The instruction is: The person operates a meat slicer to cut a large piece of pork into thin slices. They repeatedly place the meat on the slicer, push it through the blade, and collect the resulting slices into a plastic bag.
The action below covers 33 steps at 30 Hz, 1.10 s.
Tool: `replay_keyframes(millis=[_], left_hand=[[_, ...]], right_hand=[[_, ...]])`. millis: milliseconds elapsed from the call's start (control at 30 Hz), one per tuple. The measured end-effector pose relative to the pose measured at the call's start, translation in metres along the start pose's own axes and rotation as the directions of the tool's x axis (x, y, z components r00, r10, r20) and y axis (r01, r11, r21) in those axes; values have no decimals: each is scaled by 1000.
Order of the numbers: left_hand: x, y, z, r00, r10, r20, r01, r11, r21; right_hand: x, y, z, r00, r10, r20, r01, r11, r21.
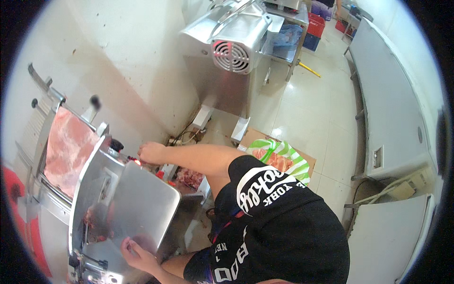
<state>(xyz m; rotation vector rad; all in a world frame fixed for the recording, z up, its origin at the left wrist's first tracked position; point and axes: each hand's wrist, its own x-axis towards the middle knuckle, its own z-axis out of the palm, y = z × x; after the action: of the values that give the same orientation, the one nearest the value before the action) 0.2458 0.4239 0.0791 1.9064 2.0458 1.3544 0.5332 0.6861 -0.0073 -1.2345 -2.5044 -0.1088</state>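
Observation:
A metal meat slicer point(142, 198) stands before me, with a large slab of raw pink meat point(69, 149) on its carriage. The round blade guard point(87, 170) lies between the meat and a smooth steel plate. My right hand point(151, 152) is bent at the machine's far edge, beside a black knob point(116, 145) and a glowing red light point(137, 162); its fingertips are partly hidden. Over the lower part of the steel plate is my left hand point(137, 254), fingers loosely curled and apart from the thumb, with nothing visible in it. Meat scraps lie near the blade.
Ground or chopped meat point(189, 177) lies in a tray below the machine. A green-and-white striped bag point(298, 167) with meat rests on cardboard on the floor. A vented steel machine point(232, 56) stands beyond. White chest units point(390, 96) line the right side; another person point(322, 10) is far back.

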Motion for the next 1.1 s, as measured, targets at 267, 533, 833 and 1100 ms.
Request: replay_keyframes(millis=[267, 533, 833, 1100], left_hand=[[-2, 3, -1, 1000, 11, 6, -11, 999, -37], [-2, 4, -7, 1000, 9, -4, -9, 997, -81], [61, -28, -19, 921, -344, 182, 341, 487, -804], [175, -112, -14, 873, -132, 470, 403, -348, -846]], right_hand=[[-12, -19, -6, 971, 217, 97, -238, 896, 376], [-54, -41, 50, 923, 280, 266, -386, 685, 618], [-61, -32, 94, 830, 358, 427, -557, 543, 628], [-55, -30, 104, 815, 423, 397, -576, 508, 640]])
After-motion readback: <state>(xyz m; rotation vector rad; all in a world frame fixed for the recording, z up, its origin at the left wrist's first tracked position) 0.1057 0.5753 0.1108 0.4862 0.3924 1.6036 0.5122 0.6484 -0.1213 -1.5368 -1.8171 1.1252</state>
